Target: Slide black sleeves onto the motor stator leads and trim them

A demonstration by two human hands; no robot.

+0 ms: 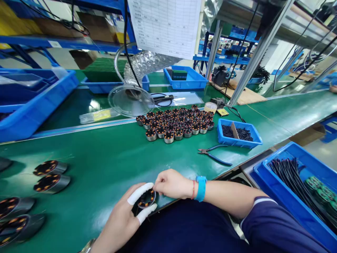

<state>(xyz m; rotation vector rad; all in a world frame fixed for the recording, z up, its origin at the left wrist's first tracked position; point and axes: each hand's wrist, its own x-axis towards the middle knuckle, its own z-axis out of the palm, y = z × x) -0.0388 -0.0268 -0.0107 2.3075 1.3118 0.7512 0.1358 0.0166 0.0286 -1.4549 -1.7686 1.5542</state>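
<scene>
Near the bench's front edge, a motor stator (pixel 146 199), a round metal ring with copper windings inside, is gripped between the thumb and index finger of my left hand (pixel 125 214). White finger cots cover those two fingers. My right hand (pixel 170 183), with a blue wristband (pixel 201 189), is pinched closed at the stator's right rim. Whatever is between its fingertips is too small or hidden to name. Farther back stand many similar stators (pixel 169 136) in close rows. Several more stators (pixel 52 182) stand at the left, blurred.
Diagonal cutters (pixel 210 153) lie right of centre on the green bench (pixel 105 154). Behind them is a small blue bin (pixel 238 142) of short black pieces. A larger blue bin (pixel 286 189) holds black wires and green round boards. A silver duct with a clear hood (pixel 118 100) hangs behind the stators.
</scene>
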